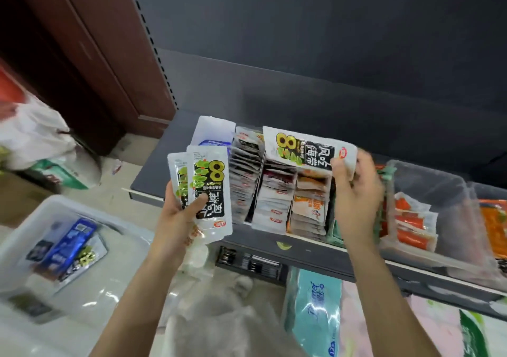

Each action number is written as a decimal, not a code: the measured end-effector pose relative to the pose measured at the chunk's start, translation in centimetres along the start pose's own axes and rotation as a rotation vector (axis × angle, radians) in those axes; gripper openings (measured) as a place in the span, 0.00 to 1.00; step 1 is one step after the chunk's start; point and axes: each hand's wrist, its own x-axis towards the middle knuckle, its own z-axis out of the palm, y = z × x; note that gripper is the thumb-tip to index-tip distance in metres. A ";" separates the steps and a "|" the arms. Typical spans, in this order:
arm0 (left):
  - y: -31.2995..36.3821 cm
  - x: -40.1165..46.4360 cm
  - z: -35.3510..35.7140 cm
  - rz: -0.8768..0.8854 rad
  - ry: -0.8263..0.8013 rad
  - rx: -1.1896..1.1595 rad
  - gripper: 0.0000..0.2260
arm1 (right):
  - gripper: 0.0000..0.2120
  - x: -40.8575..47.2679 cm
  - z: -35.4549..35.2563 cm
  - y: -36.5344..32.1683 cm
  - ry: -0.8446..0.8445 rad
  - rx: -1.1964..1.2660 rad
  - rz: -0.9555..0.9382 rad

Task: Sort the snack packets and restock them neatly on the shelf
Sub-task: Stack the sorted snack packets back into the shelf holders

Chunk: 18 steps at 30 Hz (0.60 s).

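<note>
Head view: left hand (178,214) grips two seaweed packets (210,186), thumb across the front; right hand (354,192), blurred, seemingly pinches another packet (304,148) over the shelf's packet rows (277,194).

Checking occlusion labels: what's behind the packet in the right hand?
Rows of upright packets on the shelf. The packet in the right hand hides the rows' far ends.

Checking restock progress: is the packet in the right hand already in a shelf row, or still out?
Out. The right hand pinches the packet above the filed rows.
</note>
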 end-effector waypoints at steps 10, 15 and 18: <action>3.3 5.7 -2.8 0.033 -0.121 0.059 0.18 | 0.10 5.9 9.1 -1.7 -0.345 -0.533 -0.525; 4.2 8.1 -3.7 0.032 -0.206 0.080 0.23 | 0.20 6.4 13.6 -2.5 -0.624 -0.883 -0.546; 4.3 9.0 -4.0 0.010 -0.241 0.067 0.24 | 0.23 6.2 14.2 -1.9 -0.589 -0.929 -0.522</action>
